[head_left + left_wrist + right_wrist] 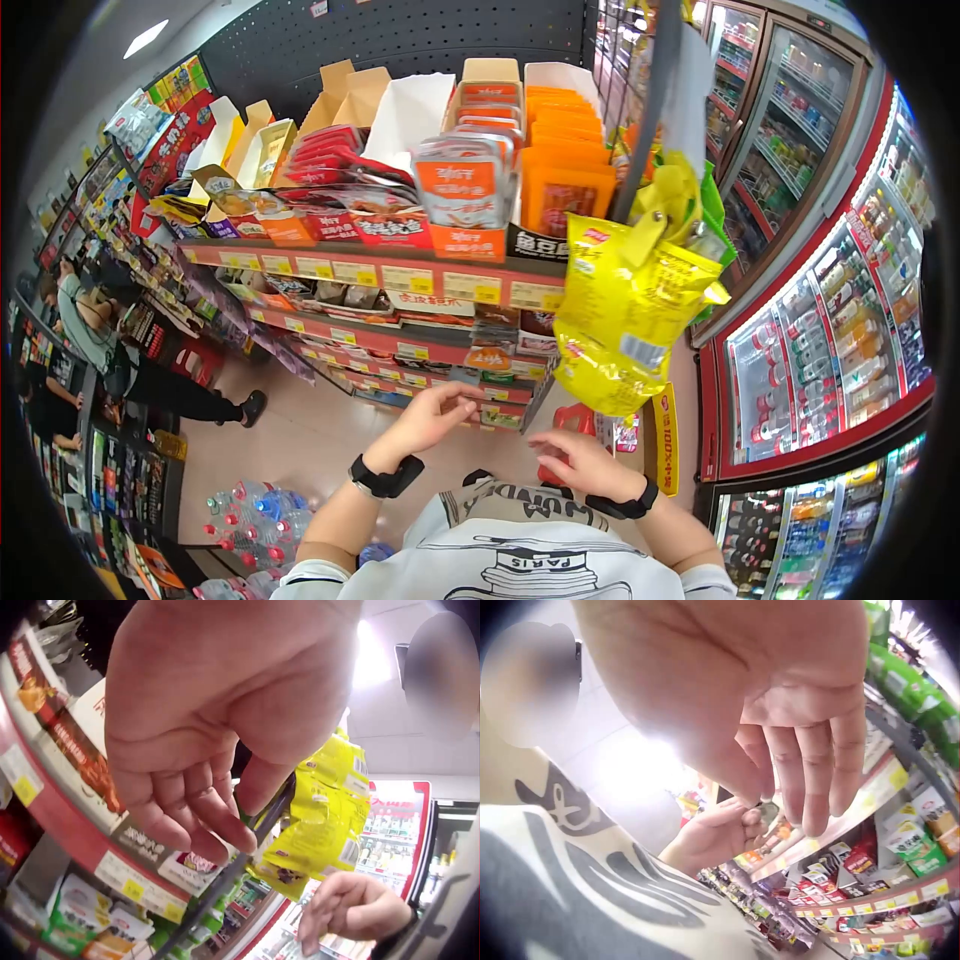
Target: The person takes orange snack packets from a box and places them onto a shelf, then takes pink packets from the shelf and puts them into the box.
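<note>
My left hand [455, 400] reaches toward the lower tiers of a red snack shelf [400, 280]; its fingers hang loosely curled and hold nothing in the left wrist view [199, 825]. It is close to the price-tag rail [135, 889] but not touching it. My right hand [560, 450] hovers lower and nearer my body, fingers straight and relaxed [810, 787], empty. A strip of yellow snack bags [625, 300] hangs from the shelf end just above the right hand; the same yellow bags [322, 817] show behind the left hand.
Glass-door drink fridges [830, 330] line the right side. Packs of bottled water [255, 520] lie on the floor at lower left. Another person [100, 330] stands in the left aisle. Orange packets [565, 150] and open cartons fill the shelf top.
</note>
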`<state>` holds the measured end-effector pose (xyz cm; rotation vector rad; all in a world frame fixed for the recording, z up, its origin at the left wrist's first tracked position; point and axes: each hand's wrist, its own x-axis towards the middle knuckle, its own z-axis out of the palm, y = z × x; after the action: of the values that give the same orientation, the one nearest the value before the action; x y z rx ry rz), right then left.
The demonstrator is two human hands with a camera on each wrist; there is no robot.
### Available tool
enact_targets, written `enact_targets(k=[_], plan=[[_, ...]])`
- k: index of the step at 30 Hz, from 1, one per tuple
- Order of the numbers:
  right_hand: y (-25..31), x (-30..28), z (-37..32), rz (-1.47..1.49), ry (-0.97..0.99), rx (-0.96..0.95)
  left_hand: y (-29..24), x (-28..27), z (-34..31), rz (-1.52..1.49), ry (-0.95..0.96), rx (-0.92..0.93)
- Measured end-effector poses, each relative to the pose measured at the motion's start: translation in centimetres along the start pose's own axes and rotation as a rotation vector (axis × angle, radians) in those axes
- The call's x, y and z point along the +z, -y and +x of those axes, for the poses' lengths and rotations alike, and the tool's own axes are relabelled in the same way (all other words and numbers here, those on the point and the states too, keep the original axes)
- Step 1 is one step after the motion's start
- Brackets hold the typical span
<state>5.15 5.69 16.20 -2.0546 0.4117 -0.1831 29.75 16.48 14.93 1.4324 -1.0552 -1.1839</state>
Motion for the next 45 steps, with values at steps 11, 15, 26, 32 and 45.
enact_targets(k=[11,15,26,32,45], plan=[[4.1,2.0,11.2,-0.558,-0.477,-0.265,-6.7,-6.5,4.1,0.443,0.047,0.415],[3.2,1.2,14.3,-0.734,-0.656,-0.067,-6.9,-5.7,6.3,0.640,0.009,0.511],[-2.0,-0.4,17.0,-0.800,-0.777,0.242,-5.5,-3.5,10.1,1.017,-0.163,0.675],[-1.7,0.4,15.8,-1.114,-0.736,0.259,-4.3,-2.8,13.4,1.151,-0.171,0.697],[-0.2,1.8,13.3,-1.160,-0.787,0.193,-4.3,-2.3,17.4,1.365,-0.303,0.868]])
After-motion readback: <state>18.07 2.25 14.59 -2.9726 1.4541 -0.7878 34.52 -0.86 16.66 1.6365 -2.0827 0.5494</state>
